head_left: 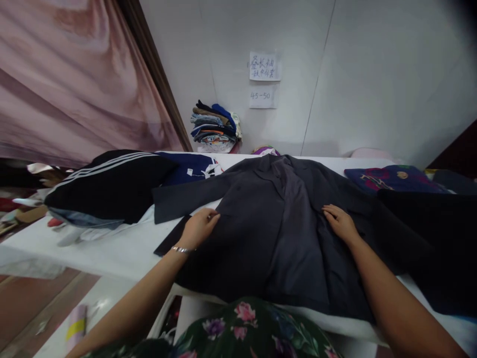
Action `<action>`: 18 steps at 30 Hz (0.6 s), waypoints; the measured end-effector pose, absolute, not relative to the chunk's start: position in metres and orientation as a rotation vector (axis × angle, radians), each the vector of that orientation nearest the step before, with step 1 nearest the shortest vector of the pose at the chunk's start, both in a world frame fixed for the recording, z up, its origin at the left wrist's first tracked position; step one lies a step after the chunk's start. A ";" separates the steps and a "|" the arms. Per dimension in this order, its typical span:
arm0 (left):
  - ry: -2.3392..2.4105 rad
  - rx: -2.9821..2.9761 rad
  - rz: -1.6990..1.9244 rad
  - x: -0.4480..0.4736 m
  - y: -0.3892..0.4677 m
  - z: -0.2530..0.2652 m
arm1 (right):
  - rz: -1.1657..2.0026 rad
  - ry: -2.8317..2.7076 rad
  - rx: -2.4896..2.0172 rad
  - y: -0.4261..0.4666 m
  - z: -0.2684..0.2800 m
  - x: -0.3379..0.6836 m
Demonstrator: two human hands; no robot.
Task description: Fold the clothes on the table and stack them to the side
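A dark grey suit jacket [249, 223] lies spread on the white table, collar at the far side. Its front is parted, and the shiny lining [303, 243] shows down the middle. The left sleeve as I see it [186, 196] stretches out sideways over the table. My left hand [201, 227], with a bracelet at the wrist, has its fingers pinched at the jacket's left side. On the other side, my right hand [340, 223] has its fingers closed at the edge of the right front panel. Both hands touch the cloth.
Left of the jacket is a black garment with white stripes [112, 189], beside a navy one [186, 166]. A folded clothes stack [214, 127] stands against the wall. Right are a dark patterned garment [395, 178] and black cloth [443, 238]. The white table [122, 256] has its near edge before me.
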State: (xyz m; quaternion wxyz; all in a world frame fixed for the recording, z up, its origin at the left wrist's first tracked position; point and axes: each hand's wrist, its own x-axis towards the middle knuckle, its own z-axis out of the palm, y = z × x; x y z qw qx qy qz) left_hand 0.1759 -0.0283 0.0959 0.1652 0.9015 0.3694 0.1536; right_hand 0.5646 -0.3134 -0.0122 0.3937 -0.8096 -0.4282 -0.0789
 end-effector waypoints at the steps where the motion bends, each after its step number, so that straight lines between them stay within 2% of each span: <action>1: 1.136 2.529 0.421 0.158 -0.030 0.093 | -0.238 -1.049 -2.013 -0.312 -0.002 0.557; 4: 1.253 2.364 0.343 0.122 -0.038 0.084 | -0.174 -0.953 -1.857 -0.301 0.035 0.518; 8: 1.230 2.225 0.272 0.103 -0.051 0.082 | 0.575 -0.943 -1.674 -0.280 0.061 0.441; 12: 1.247 2.263 0.204 0.091 -0.059 0.084 | 1.172 -0.899 -1.721 -0.269 0.048 0.379; 18: 1.306 2.308 0.191 0.072 -0.071 0.079 | 1.337 -0.720 -1.572 -0.272 0.035 0.337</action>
